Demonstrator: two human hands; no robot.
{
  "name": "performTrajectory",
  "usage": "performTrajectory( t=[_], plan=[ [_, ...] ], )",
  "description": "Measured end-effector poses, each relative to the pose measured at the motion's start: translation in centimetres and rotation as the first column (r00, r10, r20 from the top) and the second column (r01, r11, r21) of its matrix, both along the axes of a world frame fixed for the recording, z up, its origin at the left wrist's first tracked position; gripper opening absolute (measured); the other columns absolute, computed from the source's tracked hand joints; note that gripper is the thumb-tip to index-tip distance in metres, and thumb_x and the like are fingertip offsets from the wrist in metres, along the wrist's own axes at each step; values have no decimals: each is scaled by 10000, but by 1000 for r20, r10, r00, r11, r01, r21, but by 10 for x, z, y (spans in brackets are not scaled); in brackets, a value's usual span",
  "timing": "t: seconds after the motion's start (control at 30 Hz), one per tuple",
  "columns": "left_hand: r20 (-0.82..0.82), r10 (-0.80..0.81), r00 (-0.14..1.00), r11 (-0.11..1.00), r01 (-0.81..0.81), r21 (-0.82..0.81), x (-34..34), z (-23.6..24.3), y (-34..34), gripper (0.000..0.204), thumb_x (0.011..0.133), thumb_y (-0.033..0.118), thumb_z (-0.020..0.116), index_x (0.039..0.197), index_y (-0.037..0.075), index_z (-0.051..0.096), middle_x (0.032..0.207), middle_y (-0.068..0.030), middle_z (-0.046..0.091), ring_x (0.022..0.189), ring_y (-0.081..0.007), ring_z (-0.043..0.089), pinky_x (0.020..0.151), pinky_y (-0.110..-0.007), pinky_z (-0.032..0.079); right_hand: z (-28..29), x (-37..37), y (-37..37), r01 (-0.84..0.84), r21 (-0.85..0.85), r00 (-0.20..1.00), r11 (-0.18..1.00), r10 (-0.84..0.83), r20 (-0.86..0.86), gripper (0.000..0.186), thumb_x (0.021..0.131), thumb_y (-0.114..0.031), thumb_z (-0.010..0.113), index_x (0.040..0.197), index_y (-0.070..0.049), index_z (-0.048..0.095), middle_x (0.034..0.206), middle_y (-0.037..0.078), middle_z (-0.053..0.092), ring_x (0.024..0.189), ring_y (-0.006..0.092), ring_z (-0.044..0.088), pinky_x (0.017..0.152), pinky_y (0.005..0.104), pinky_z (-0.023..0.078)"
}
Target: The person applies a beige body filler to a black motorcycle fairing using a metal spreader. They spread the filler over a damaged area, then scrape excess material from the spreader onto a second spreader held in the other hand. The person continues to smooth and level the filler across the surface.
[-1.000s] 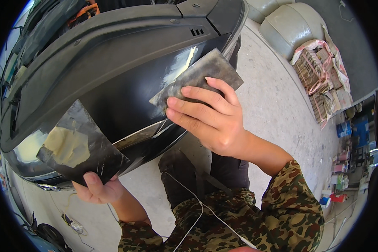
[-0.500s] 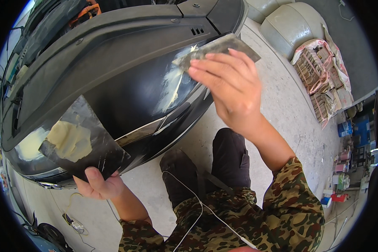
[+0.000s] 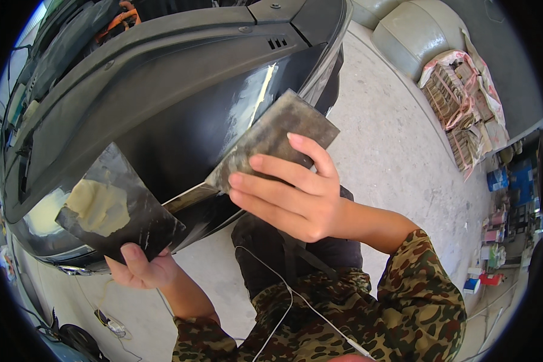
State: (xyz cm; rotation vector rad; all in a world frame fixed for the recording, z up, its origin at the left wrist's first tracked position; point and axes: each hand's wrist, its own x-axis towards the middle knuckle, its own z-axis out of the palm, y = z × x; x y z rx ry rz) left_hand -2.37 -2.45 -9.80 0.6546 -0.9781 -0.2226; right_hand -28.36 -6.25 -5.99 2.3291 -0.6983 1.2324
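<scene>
My left hand point(image 3: 142, 265) pinches the lower corner of a dark square putty board point(image 3: 145, 205), thumb on top. A mound of pale yellow body filler point(image 3: 99, 208) lies on that board. In my right hand point(image 3: 298, 193) is a grey, worn rectangular spreader point(image 3: 283, 130), fingers across its face and the thumb hidden beneath. The spreader's far edge is by the black car bumper point(image 3: 169, 133); whether it touches cannot be told. On the bumper, a whitish patch carries a raised pale filler streak point(image 3: 262, 93). Another pale filler patch point(image 3: 47, 211) shows behind the board's left corner.
An open engine bay with an orange cable point(image 3: 119, 23) is at the upper left. Wrapped bundles point(image 3: 458, 102) and grey curved panels point(image 3: 419, 36) lie at the upper right. Cans and boxes point(image 3: 495, 241) line the right side. A white cord point(image 3: 277, 274) hangs over my front.
My right hand has drawn the spreader down and toward me from the upper end of the patch, uncovering the filler streak. My left hand and the board have barely moved.
</scene>
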Motion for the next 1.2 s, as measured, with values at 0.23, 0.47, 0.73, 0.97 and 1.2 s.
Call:
performTrajectory(
  t=[0.23, 0.47, 0.73, 0.97, 1.2],
  plan=[
    [21, -81, 997, 997, 80, 18, 5, 2, 0, 458, 1009, 142, 585, 1355, -158, 582, 907, -196, 720, 487, -135, 528, 454, -260, 468, 26, -46, -42, 124, -58, 989, 991, -119, 88, 302, 839, -64, 751, 1130, -106, 820, 1196, 72, 785, 1116, 264, 732, 1070, 462, 509],
    [3, -71, 997, 997, 71, 9, 3, 0, -1, 438, 1020, 145, 571, 1342, -152, 584, 830, -166, 700, 444, -107, 472, 416, -243, 401, 27, -66, -81, 149, -95, 983, 984, -137, 118, 388, 811, 53, 728, 1169, -84, 790, 1190, 61, 781, 1110, 278, 731, 1027, 466, 538],
    [27, -16, 999, 1000, 16, 6, 6, 1, 0, 434, 1021, 154, 582, 1331, -150, 594, 782, -161, 688, 425, -108, 456, 406, -243, 386, 27, -65, -81, 151, -66, 984, 986, -144, 109, 384, 802, 46, 739, 1154, -99, 793, 1189, 43, 784, 1105, 261, 728, 1018, 459, 531],
    [-14, -44, 999, 999, 44, 7, 2, 3, 0, 436, 1027, 189, 605, 1308, -145, 602, 781, -155, 685, 441, -120, 474, 421, -245, 403, 27, -62, -80, 176, -76, 977, 981, -165, 135, 362, 788, 50, 736, 1116, -91, 797, 1153, 29, 790, 1067, 254, 722, 989, 459, 531],
    [16, 4, 1000, 1000, -4, 17, 4, 4, 2, 420, 1016, 189, 599, 1270, -146, 614, 847, -177, 700, 534, -157, 577, 493, -265, 487, 24, -58, -79, 172, -65, 978, 983, -162, 131, 368, 783, 49, 731, 1114, -95, 799, 1158, 22, 789, 1070, 247, 717, 994, 457, 525]
  ],
)
